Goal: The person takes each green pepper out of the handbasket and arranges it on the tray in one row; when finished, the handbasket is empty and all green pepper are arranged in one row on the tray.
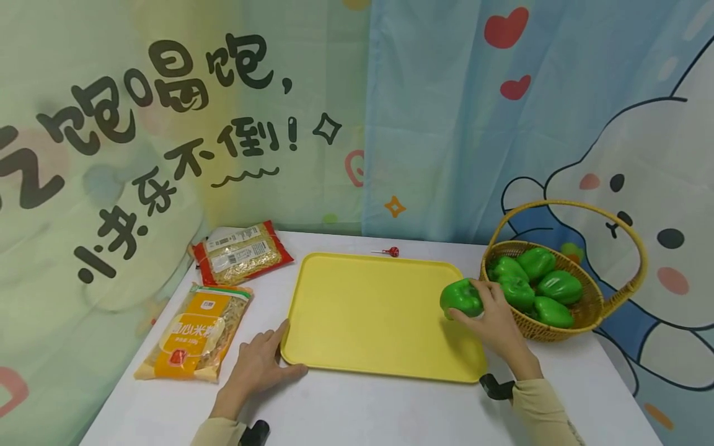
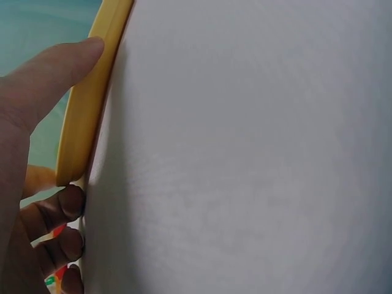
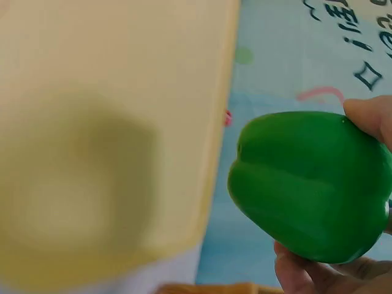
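Note:
A green bell pepper [image 1: 461, 298] is held in my right hand [image 1: 496, 319] above the right end of the yellow tray [image 1: 368, 316]. In the right wrist view the thumb and fingers grip this bell pepper [image 3: 312, 184] from the side, and its shadow falls on the tray. My left hand [image 1: 259, 365] rests at the tray's front left corner. Its thumb lies against the front rim [image 2: 92, 104], while the other fingers reach round to the left side. Several more green peppers [image 1: 535, 288] lie in a wicker basket [image 1: 549, 332] beside the right hand.
Two food packages lie on the left: a red-edged bag [image 1: 242, 253] at the back and an orange-labelled bag [image 1: 195, 334] in front of it. A small red-headed item [image 1: 393, 251] lies behind the tray. The basket's tall handle [image 1: 636, 248] arches over the peppers. Printed curtains stand behind the white table [image 1: 357, 409].

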A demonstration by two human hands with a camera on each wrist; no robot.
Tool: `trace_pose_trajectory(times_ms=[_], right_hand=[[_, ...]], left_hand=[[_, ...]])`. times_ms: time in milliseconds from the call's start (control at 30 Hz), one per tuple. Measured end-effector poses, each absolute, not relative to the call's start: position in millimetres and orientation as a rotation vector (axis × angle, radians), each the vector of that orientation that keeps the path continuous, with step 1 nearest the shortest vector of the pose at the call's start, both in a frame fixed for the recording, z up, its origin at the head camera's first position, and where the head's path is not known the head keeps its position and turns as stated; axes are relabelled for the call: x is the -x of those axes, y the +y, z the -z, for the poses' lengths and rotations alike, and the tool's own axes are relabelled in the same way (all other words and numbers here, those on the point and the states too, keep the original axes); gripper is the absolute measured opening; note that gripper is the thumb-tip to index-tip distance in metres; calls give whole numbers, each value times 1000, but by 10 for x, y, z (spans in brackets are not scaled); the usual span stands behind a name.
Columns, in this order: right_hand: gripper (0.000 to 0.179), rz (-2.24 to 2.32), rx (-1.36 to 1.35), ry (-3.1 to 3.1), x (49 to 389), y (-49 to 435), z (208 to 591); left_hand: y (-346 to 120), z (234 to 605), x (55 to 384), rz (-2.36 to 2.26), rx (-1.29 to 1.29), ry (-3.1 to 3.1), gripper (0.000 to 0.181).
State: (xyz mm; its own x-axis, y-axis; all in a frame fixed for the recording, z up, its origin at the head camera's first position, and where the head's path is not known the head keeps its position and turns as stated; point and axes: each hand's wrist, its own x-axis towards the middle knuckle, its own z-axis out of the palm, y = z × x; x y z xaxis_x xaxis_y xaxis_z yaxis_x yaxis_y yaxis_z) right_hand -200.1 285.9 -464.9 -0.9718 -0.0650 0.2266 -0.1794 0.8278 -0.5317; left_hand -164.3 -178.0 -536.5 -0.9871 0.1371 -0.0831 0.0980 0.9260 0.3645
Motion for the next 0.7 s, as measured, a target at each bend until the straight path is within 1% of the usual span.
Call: trace_pose_trajectory(times_ms=[333, 700], right_hand=[[77, -937, -390, -2915, 2102, 2458, 4919], [74, -1025, -532, -2929, 2218, 2115, 4923]], left_hand=[[-1772, 5369, 1639, -549, -177, 2974, 110], [-1761, 5346, 1644, -558, -162, 2969, 109]])
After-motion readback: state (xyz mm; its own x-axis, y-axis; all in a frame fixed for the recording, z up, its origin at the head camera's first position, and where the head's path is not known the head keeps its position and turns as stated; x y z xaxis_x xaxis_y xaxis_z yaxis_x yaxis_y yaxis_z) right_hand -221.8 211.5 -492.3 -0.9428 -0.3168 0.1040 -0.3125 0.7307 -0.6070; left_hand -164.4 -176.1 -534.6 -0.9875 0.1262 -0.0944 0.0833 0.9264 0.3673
